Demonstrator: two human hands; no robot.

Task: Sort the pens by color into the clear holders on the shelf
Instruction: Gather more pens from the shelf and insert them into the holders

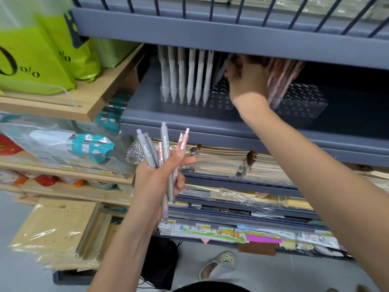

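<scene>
Left hand (162,175) fist-grips upright bundle of grey and pink plastic pens (164,148); right hand (246,81), nearer, pinches tilted grey pen (220,73) tip-down over clear perforated acrylic holder (221,100) on grey metal shelf (147,114).

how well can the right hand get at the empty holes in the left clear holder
Probably yes. The right hand is under the upper shelf, above the empty holes of the left holder, with a grey pen seemingly pinched in its fingers. The standing grey pens fill only the other end; headroom looks tight.
</scene>
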